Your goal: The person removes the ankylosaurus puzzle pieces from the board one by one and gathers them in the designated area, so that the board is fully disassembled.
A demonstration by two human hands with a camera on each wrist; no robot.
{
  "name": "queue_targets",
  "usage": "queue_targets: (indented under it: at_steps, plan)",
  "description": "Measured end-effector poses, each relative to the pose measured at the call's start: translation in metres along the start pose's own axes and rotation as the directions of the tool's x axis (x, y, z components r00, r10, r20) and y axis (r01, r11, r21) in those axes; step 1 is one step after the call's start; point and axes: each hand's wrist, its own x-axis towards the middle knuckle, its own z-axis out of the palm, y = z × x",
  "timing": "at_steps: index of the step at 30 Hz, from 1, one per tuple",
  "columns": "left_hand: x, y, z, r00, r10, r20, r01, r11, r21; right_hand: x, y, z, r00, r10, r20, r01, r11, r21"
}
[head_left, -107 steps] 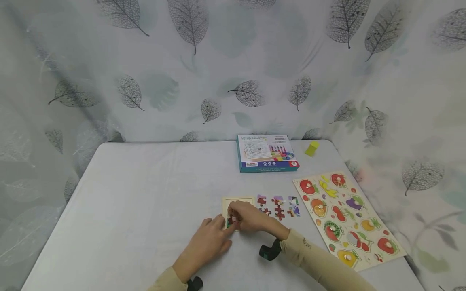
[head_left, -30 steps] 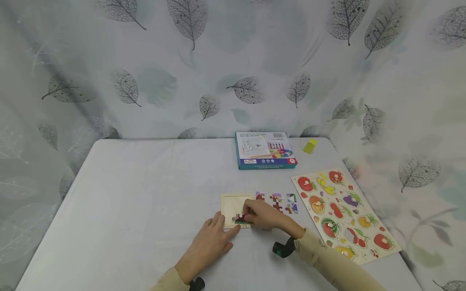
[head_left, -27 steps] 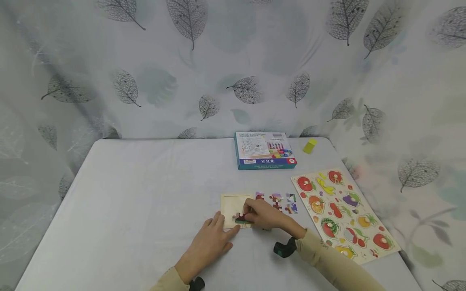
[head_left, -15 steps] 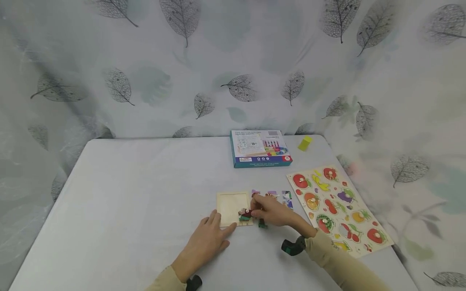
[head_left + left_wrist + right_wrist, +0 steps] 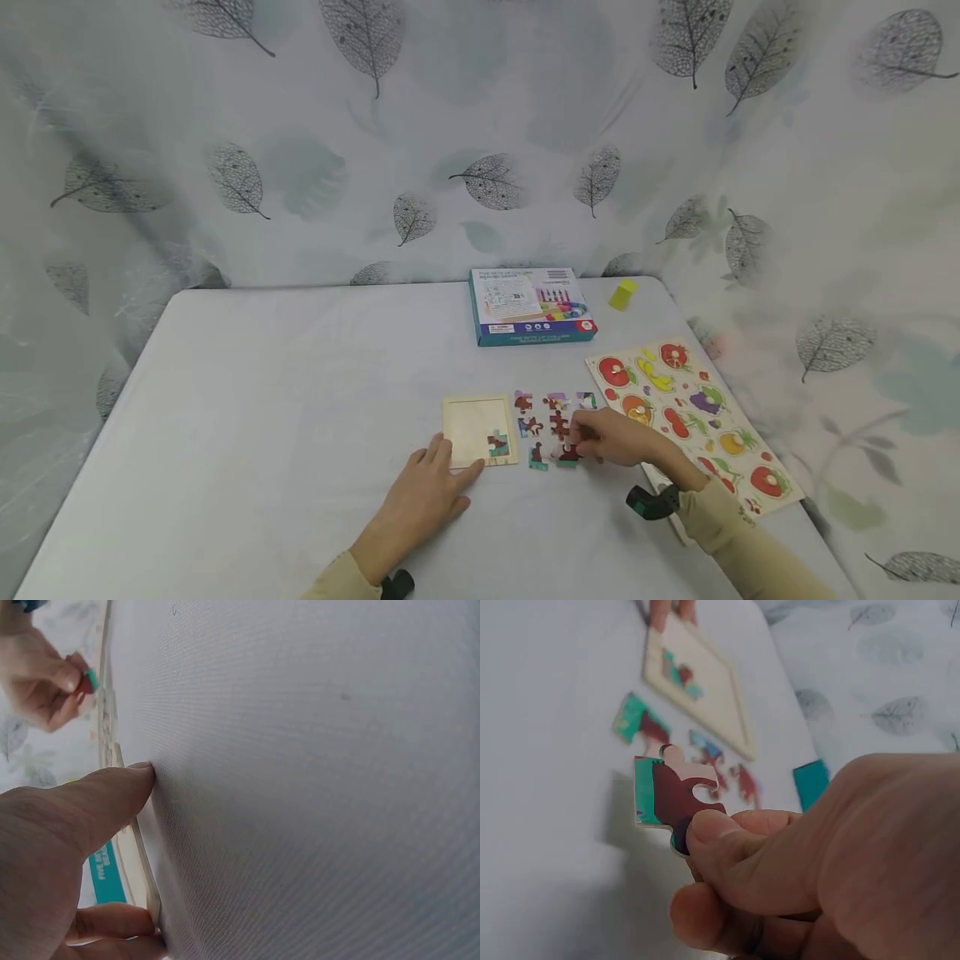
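My right hand (image 5: 621,438) pinches a dark red and green jigsaw piece (image 5: 676,789) between thumb and fingers, above the white cloth at the right end of the loose jigsaw pieces (image 5: 559,425). My left hand (image 5: 418,493) rests at the near left corner of a small square wooden puzzle tray (image 5: 476,400). Its thumb touches the near edge and its fingertips the left edge, as the left wrist view shows too. One jigsaw piece (image 5: 498,443) lies inside the tray at its near right corner. The loose pieces lie in rows just right of the tray.
A fruit peg puzzle board (image 5: 723,446) lies at the right, partly under my right forearm in view. Behind stands a flat teal-edged box (image 5: 534,305), with a yellow block (image 5: 622,294) to its right. Leaf-printed curtains (image 5: 487,183) hang behind the table.
The right hand has carried the dark red piece away from the tray to the right, over the loose pieces. Another piece stays in the tray. The left hand keeps its place on the tray.
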Motion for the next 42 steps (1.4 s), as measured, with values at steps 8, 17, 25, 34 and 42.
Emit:
queue_targets:
  at_steps: [8,17,25,34,42]
  plan:
    - [0.0,-0.003,-0.001,1.0,-0.004,-0.004,0.004,1.0,0.003,0.004,0.008,0.009,0.999,-0.014,-0.05,0.01,0.997,-0.077]
    - [0.001,-0.007,-0.003,0.999,0.008,-0.031,-0.007,1.0,0.022,0.018,-0.018,0.01,0.985,-0.044,-0.164,0.002,0.969,-0.248]
    - [0.004,-0.007,-0.002,0.997,0.041,-0.059,-0.038,0.998,0.051,0.055,-0.059,0.025,0.987,-0.122,-0.104,0.085,0.949,-0.305]
    - [-0.002,-0.002,-0.002,0.998,0.039,-0.051,-0.034,0.995,0.092,0.078,-0.072,0.05,0.996,-0.049,-0.071,0.024,0.949,-0.314]
    - [-0.001,-0.002,0.0,0.999,0.028,-0.035,-0.025,0.996,0.084,0.069,-0.069,0.042,0.991,-0.087,-0.103,0.065,0.978,-0.2]
